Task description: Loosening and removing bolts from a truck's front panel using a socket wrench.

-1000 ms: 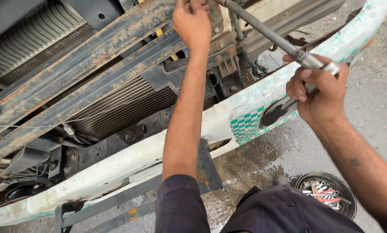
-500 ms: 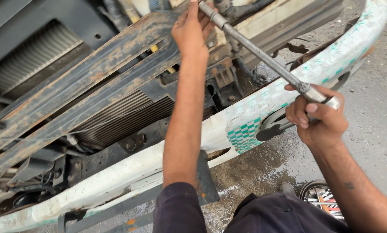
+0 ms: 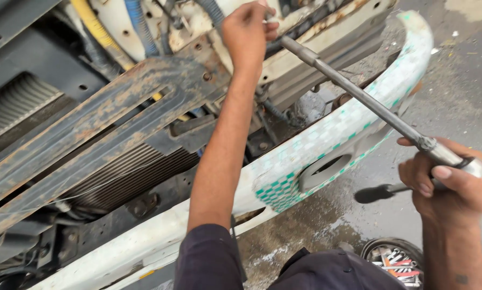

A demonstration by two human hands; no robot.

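A long grey socket wrench bar [image 3: 359, 99] runs diagonally from the rusty vehicle frame at the top down to the right. My left hand [image 3: 247, 29] is closed around the bar's far end, up against the frame near the top middle. My right hand [image 3: 448, 180] grips the wrench's shiny handle end at the right, with a black-tipped crossbar [image 3: 375, 192] sticking out to the left of my fist. The socket end is hidden behind my left hand.
A white bumper [image 3: 332, 139] with green checks curves across the middle. Rusty frame rails [image 3: 106, 134] and a radiator [image 3: 123, 180] lie to the left. Yellow and blue hoses [image 3: 93, 24] run at the top. A round tray of tools [image 3: 397, 258] sits on wet ground at the bottom right.
The view has shifted, so the frame and bumper sit lower in the picture. My right hand has swung the wrench handle downward and to the right. My left hand stays at the bar's far end.
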